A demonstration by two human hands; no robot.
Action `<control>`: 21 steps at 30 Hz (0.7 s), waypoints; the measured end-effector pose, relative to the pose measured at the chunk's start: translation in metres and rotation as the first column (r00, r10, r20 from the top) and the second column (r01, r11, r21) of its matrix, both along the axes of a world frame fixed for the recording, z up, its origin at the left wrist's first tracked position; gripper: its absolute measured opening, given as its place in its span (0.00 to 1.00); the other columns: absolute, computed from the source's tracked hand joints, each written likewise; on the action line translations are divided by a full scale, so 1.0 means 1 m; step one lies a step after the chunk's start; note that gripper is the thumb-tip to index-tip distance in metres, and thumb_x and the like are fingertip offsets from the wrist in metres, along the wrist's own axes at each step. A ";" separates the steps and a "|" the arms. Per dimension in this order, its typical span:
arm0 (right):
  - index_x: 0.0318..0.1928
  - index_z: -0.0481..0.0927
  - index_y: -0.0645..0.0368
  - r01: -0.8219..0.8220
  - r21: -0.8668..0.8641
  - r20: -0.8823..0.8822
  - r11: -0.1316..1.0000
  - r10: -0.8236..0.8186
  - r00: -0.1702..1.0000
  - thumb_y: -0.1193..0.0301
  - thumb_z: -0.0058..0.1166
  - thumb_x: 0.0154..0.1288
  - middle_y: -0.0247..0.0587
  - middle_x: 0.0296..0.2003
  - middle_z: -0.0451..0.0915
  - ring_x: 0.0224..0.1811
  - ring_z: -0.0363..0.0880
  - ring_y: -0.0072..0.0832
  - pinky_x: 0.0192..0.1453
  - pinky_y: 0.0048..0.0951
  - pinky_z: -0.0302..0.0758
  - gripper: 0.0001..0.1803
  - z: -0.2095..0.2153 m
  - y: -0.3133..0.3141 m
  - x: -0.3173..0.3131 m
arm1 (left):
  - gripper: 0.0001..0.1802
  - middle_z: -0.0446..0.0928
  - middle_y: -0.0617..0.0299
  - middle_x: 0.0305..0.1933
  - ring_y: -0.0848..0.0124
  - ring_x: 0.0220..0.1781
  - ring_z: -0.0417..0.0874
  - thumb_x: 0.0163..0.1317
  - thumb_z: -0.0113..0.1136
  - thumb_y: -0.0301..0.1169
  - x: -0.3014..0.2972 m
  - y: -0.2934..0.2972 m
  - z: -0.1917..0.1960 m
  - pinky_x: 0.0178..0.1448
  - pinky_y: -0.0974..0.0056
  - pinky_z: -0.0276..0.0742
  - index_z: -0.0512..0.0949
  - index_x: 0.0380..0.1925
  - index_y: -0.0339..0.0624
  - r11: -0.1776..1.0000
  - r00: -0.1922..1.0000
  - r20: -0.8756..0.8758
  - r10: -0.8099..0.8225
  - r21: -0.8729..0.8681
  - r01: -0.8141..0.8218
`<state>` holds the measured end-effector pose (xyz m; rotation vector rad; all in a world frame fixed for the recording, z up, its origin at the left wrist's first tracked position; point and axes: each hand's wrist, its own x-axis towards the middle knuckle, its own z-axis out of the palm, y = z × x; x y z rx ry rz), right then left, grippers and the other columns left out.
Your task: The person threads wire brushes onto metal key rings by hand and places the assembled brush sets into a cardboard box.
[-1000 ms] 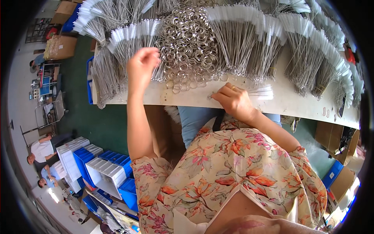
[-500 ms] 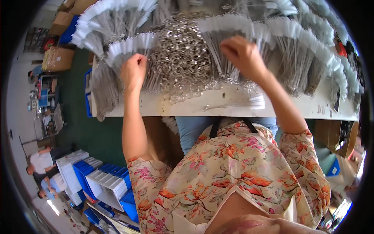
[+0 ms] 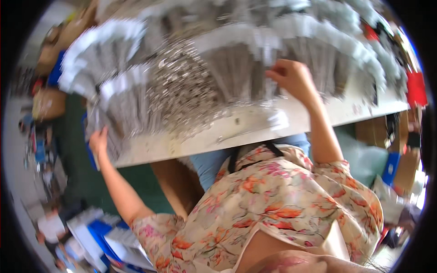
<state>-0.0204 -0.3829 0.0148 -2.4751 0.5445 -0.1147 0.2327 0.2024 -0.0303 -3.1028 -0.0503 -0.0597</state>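
My left hand (image 3: 99, 142) is at the left front corner of the table, against a grey bundle of thin wire strands (image 3: 114, 144). Motion blur smears its fingers, so its grip is unclear. Over the right part of the table, my right hand (image 3: 293, 79) has its thumb and fingers pinched together; what may be between them is too small to make out. It is beside a fan of thin wire strands with whitish translucent ends (image 3: 232, 68). Between the hands spreads a heap of shiny metal rings (image 3: 182, 86). A few loose strands with white ends (image 3: 276, 121) lie near the front edge.
More fanned bundles with white ends (image 3: 102, 45) cover the back and right of the white table (image 3: 182, 148). Cardboard boxes (image 3: 49, 103) stand at left. Blue and white bins (image 3: 102, 234) are at lower left, with people beyond. A red object (image 3: 415, 88) is at far right.
The view has turned, so the table now slants. My left hand has moved left and nearer, from the front bundles to the corner bundle. My right hand remains among the right-hand strands.
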 end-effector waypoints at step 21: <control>0.37 0.70 0.60 0.018 0.562 0.696 0.827 -0.485 0.529 0.68 0.45 0.67 0.35 0.26 0.78 0.26 0.78 0.20 0.28 0.22 0.74 0.07 0.042 -0.061 -0.007 | 0.09 0.77 0.59 0.31 0.85 0.08 0.52 0.59 0.48 0.29 -0.027 -0.034 0.033 0.10 0.76 0.45 0.64 0.21 0.43 0.310 0.957 -0.275 -0.094 -0.921 -0.234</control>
